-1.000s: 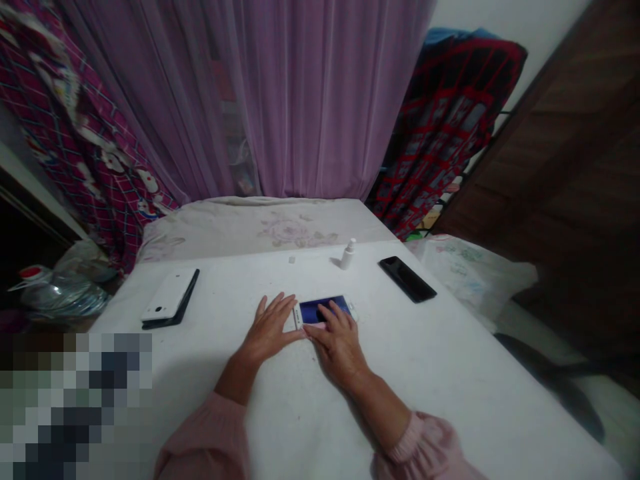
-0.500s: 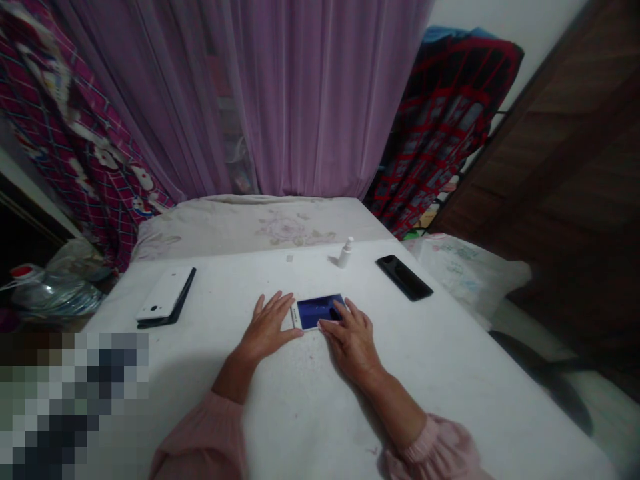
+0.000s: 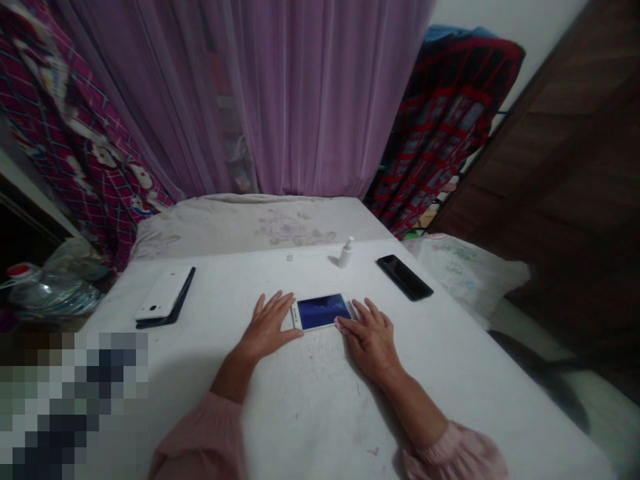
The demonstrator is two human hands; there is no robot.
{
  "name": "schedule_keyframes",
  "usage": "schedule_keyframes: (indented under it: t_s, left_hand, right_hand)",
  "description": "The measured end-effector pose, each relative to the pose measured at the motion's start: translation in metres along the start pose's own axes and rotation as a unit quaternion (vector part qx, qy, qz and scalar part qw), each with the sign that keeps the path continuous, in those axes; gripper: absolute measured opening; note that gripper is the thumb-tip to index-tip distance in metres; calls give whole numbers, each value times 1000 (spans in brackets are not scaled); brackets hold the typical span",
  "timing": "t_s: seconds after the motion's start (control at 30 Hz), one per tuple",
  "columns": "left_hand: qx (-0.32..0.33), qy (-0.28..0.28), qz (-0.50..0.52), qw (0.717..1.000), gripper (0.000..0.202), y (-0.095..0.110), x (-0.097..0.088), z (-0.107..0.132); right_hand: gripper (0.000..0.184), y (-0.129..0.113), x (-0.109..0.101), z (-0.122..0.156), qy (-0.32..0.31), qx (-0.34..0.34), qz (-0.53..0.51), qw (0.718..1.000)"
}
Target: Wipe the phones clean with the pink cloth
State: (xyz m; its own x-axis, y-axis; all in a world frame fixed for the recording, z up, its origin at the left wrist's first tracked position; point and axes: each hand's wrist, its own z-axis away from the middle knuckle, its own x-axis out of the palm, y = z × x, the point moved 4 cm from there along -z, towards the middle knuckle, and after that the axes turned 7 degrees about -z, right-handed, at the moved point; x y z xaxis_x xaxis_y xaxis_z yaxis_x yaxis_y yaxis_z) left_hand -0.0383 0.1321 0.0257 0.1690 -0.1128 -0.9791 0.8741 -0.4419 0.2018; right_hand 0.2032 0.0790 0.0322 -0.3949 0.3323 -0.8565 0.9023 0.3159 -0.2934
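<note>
Sliding clear of the screen, our right hand (image 3: 370,340) has moved out to the lower right corner of the white-framed smartphone (image 3: 323,312), where a moment ago its fingers lay across the dark blue display. The whole display now shows, with nothing on top of it. The phone lies flat and crosswise on the white-covered surface (image 3: 310,393), straight in front of us and between both hands.

Our right hand is open and palm down with its fingers spread, gripping nothing. Its fingertips (image 3: 340,325) seem to rest at the phone's lower edge, though the dim view leaves us unsure whether they actually touch it. Our left hand (image 3: 267,327) is also open and flat, holding nothing, its thumb just beside the phone's left end.

Farther up the surface, a small white spray bottle (image 3: 345,255) stands upright, with a tiny white square piece (image 3: 289,257) to its left. A black smartphone (image 3: 404,277) lies to the right of the bottle, and a white smartphone (image 3: 165,293) rests on a dark case toward the left. Beyond them, a pale floral quilt (image 3: 260,227) runs up to a sheer purple curtain (image 3: 320,100). A pink sleeve (image 3: 200,440) covers our left arm.
</note>
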Motion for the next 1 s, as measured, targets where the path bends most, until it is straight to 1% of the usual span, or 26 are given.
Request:
schedule_keyframes:
  t_s: [0.07, 0.17, 0.23, 0.3, 0.33, 0.4, 0.6, 0.73, 0.83, 1.0]
  left_hand:
    - [9, -6, 2, 1000, 72, -1, 0, 0]
    - [17, -12, 2, 1000, 73, -3, 0, 0]
    - [19, -11, 3, 1000, 72, -4, 1, 1]
    - [24, -2, 8, 1000, 71, -6, 2, 1]
    - [28, 3, 10, 1000, 71, -6, 2, 1]
    - [30, 11, 11, 999, 71, -7, 3, 1]
    - [13, -4, 11, 1000, 71, -5, 1, 1]
    - [12, -5, 12, 1000, 70, -3, -2, 1]
    - [17, 5, 8, 1000, 70, -3, -1, 2]
    - [19, 8, 8, 1000, 74, -4, 1, 2]
  right_hand:
    - [27, -13, 5, -2, -8, -23, -22, 999]
    - [25, -43, 14, -8, -9, -41, -65, 997]
    - [26, -62, 18, -11, -24, -55, -90, 994]
    - [27, -73, 20, -14, -35, -60, -102, 992]
    - [28, -74, 20, -14, -38, -57, -103, 992]
    - [26, -66, 19, -14, -35, -48, -96, 994]
    - [24, -19, 7, -2, -12, -29, -43, 999]
    - [26, -2, -2, 5, 10, -3, -25, 1000]
    - [29, 3, -4, 7, 22, 8, -70, 997]
    - [26, 11, -3, 5, 42, 46, -174, 983]
